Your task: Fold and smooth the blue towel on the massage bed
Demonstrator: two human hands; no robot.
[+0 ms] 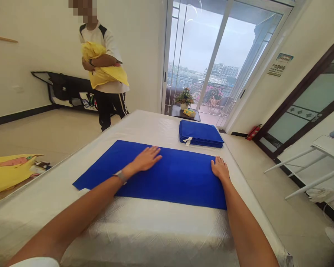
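A flat blue cloth (172, 178) lies spread across the near part of a white-covered mattress (144, 128). My left hand (148, 158) rests palm down on its middle, toward the far edge, fingers stretched out. At the cloth's right end my right hand (220, 168) lies flat over the edge, fingers extended. Neither hand grips anything. Beyond the right hand sits a neat stack of folded blue cloths (202, 132), with a white tag hanging from its near side.
Past the mattress's far left side stands a person (102, 66) hugging a yellow bundle (107, 76). Yellow fabric (11, 170) with a carrot print lies at left. A small table (180, 112) stands by the glass door. At right are a white-legged table (308, 159) and a fire extinguisher (254, 132).
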